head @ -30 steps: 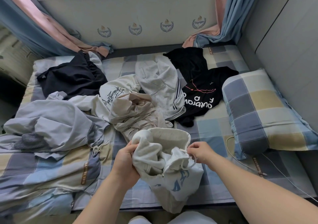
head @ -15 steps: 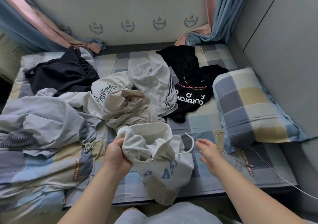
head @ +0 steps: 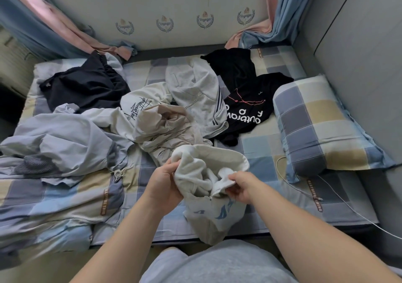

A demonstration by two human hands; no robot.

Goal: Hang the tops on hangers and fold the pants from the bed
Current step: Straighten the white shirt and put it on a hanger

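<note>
Currently a white garment with blue print (head: 208,215) is held up over the near edge of the bed (head: 272,152), lower centre of the frame. A bunched fold on its left side is gripped by the left hand (head: 162,181). A turned-out fleecy edge is pinched between thumb and fingers of the right hand (head: 240,187). An open rounded rim is seen at its top. Top or pants: cannot be told for sure, a hooded top is guessed.

Step is judged as opening out and sorting the piece. The rim should be spread between both hands, twisted inner layers pulled right side out, and the cloth shaken flat before hanging or folding. No hanger is seen, so one would need fetching. The bare sheet right of centre could be used for laying out.

The bed is covered by a checked sheet. Mid-frame, clothes are heaped:
- black printed T-shirt (head: 245,108)
- grey striped garment (head: 195,95)
- beige garment (head: 165,128)
- dark garment (head: 87,87), upper left
- pale blue shirt (head: 61,139), left

A checked pillow (head: 322,126) is seen at right, with a white cable (head: 339,198) below it. Curtains (head: 289,11) are hung in both upper corners.
</note>
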